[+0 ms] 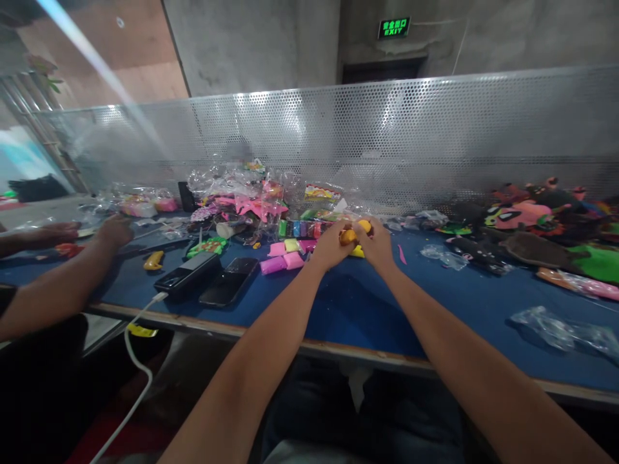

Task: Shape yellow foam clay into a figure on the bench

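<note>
In the head view, my left hand [331, 246] and my right hand [380, 245] are close together above the blue table. Both are closed around a yellow and brown lump of modelling clay [347, 237], which my fingers partly cover. Some yellow shows at the top, by my right thumb. Just under my hands lies a bright yellow piece [358, 252]. To the left are small pink, purple and yellow clay packets [293, 260], with a row of darker coloured packets [303, 228] behind them. A thin pink tool [402, 254] lies right of my right hand.
A black phone [229, 281] and a power bank [187, 273] with a white cable [129, 348] lie to the left. Another person's arm [72, 280] reaches in there. Plastic-wrapped toys [256, 205] stand before the perforated metal screen [309, 129]. Soft toys [527, 216] and plastic wrap [556, 328] lie right.
</note>
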`<state>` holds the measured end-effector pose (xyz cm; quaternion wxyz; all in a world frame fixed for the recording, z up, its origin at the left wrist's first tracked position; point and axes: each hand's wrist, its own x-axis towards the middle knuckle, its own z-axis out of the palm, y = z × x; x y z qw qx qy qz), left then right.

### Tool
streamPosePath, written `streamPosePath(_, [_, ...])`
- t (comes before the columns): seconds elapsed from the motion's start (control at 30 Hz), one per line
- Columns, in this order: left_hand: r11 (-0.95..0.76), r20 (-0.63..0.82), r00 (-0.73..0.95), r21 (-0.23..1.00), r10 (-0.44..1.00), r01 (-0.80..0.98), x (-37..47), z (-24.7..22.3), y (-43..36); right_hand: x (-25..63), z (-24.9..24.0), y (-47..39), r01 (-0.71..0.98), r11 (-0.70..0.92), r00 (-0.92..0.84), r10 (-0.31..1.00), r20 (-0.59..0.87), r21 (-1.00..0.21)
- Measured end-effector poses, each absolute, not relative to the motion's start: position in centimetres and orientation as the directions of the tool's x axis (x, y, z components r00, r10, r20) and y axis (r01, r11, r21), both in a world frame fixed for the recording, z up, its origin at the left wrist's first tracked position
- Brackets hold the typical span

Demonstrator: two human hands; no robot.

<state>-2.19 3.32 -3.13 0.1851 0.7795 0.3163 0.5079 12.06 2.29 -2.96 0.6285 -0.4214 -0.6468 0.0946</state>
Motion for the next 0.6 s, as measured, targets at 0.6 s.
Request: streamPosePath(0.6, [-0.75,0.824,0.114,0.436,0.555,0.498,-2.3,-1.7,2.0,12.2,-4.1,4.2,-0.159,0.41,0.377,0.866,0.329,-0.898])
